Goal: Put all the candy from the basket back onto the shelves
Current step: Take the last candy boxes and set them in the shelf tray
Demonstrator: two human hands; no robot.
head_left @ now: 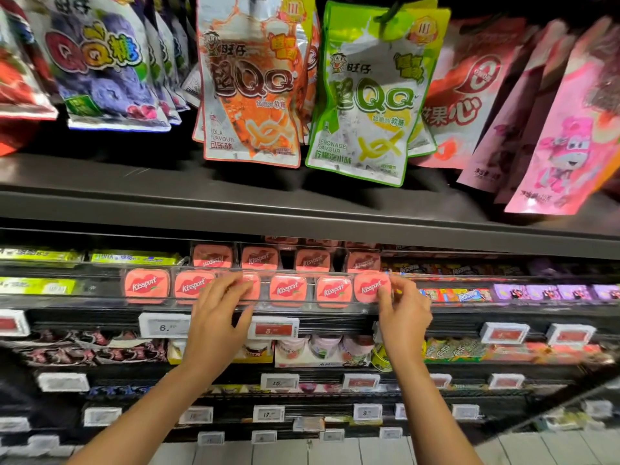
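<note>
A row of pink Kissport candy tins [288, 290] stands behind a clear plastic rail [302, 308] on the middle shelf, with a second row [260, 258] behind it. My right hand [404, 317] pinches the right edge of the rightmost front tin [369, 286], which stands upright in the row. My left hand [218, 317] rests its straight fingers on the third front tin [255, 292], covering most of it. The basket is out of view.
Gummy bags hang from pegs above, among them an orange one [251, 88] and a green one [372, 95]. Yellow-green packs [37, 285] lie left of the tins and purple packs [553, 292] right. Price tags [164, 325] line the shelf edges; more candy fills the lower shelves.
</note>
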